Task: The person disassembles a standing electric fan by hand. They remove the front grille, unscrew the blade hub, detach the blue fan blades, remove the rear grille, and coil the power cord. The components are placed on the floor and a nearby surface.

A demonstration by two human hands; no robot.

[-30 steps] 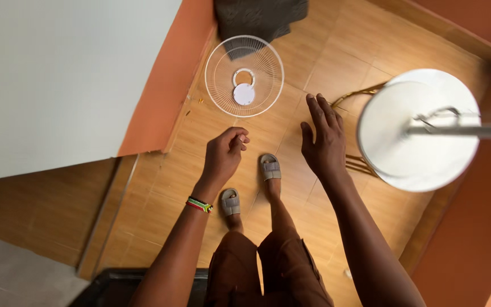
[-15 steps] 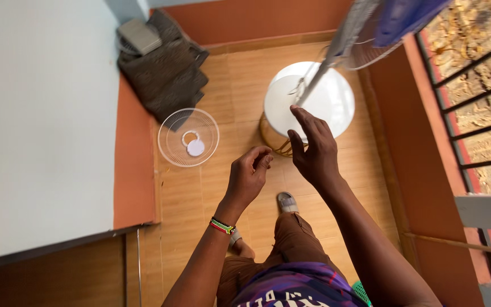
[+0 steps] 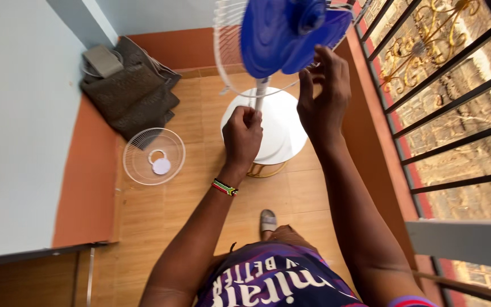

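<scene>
Left hand: fist closed around the fan pole, knuckles up, just below the blades.
Left wrist: straight, beaded band on it.
Right hand: raised beside the pole, fingers spread and open.
Arms: both extended forward.

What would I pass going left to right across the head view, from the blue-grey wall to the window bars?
Folded dark cloth → detached wire fan guard → left hand on the fan pole → right hand at the blue fan blades → metal window bars.
</scene>
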